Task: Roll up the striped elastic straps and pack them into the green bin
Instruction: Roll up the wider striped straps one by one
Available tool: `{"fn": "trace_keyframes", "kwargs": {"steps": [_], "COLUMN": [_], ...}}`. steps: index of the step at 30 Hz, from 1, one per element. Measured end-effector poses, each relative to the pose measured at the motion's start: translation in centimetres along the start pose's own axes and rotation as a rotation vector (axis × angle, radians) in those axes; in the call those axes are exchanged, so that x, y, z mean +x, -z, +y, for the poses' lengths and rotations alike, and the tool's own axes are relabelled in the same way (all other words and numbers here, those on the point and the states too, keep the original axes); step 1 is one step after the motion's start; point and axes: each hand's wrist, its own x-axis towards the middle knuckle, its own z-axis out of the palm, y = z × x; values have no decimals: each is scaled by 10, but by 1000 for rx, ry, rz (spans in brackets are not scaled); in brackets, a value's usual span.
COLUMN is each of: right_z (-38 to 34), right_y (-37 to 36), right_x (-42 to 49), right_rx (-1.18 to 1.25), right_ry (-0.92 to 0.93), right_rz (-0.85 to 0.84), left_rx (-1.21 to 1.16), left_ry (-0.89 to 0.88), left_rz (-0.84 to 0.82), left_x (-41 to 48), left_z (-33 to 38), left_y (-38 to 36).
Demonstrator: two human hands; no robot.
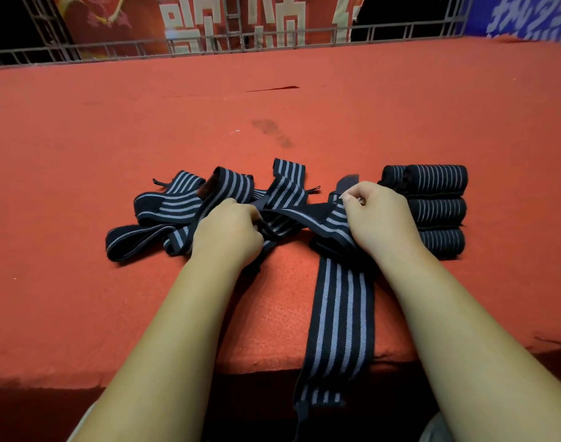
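left hand [231,234], right hand [379,215] grip strap [339,314] | rolled straps [432,189] right | loose pile [177,205] left

Left hand [228,232], right hand [382,216] — 2 bare forearms [464,330].

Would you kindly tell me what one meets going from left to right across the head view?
Loose straps → left hand → right hand → rolled straps.
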Motion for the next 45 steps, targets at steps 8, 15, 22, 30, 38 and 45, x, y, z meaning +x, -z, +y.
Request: {"fn": "trace_keyframes", "kwargs": {"steps": [8,15,22,30,38,45], "right_z": [-12,-27,-30,-23,-24,-32], "right_y": [-7,-24,-23,-31,-46,-51], "right_x": [-6,-10,-9,-4,1,0], "right_rx": [-212,-368,-360,-262,-195,-188], "right_ry": [154,261,223,290,406,368], "right_rz": [-107,-225,-400,-353,-369,-385], "left_rx": [-63,-89,-453,-613,-599,-567], "left_ry": [92,95,123,69,7,-77], "left_rz": [-24,-16,28,-3,-39,-44], "left_x": [5,14,15,7,3,0], "left_z": [-1,-7,-12,-15,-17,-18], "left_y": [8,8,17,24,28,30]}}
